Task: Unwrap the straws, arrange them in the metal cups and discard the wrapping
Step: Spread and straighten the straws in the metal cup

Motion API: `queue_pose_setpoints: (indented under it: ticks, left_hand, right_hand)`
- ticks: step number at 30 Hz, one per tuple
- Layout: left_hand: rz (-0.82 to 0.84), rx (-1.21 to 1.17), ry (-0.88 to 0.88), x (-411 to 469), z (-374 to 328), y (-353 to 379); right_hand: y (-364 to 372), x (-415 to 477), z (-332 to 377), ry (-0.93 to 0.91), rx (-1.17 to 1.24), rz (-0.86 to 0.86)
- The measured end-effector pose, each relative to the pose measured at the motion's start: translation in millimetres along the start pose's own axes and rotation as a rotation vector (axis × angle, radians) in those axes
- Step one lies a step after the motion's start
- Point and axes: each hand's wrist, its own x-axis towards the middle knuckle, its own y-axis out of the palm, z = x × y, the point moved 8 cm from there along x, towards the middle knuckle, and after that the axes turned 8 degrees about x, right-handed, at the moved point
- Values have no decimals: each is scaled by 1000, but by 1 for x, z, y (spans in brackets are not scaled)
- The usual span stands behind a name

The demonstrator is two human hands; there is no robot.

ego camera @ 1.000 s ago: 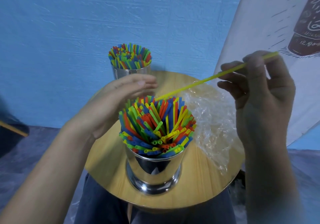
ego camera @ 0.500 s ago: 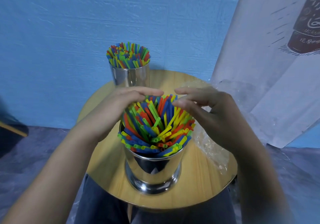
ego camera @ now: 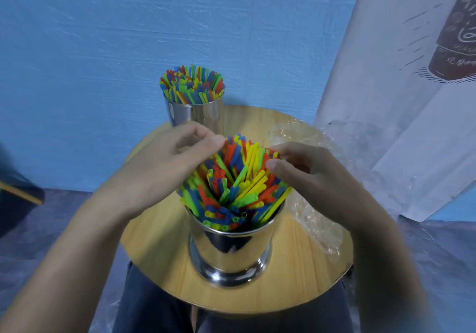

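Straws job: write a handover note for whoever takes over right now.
Left hand presses loosely curled fingers against the straws in the near cup; right hand pinches their tips.
Far cup stands behind, also full. Wrap lies on the table, right of the near cup.
Done: straws unwrapped, in cups. Left: tidy them, discard wrap.

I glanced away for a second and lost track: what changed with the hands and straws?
The right hand no longer holds a yellow straw aloft. It came down to the straws in the near cup, opposite the left hand, which stayed there. The far cup, wrap and table are unchanged.
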Motion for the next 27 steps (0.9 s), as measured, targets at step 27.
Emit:
queue_pose_setpoints:
  ticks: [27]
  left_hand:
    - [180,238,203,37,-39,26]
  right_hand:
    - [1,11,16,-86,49,-138]
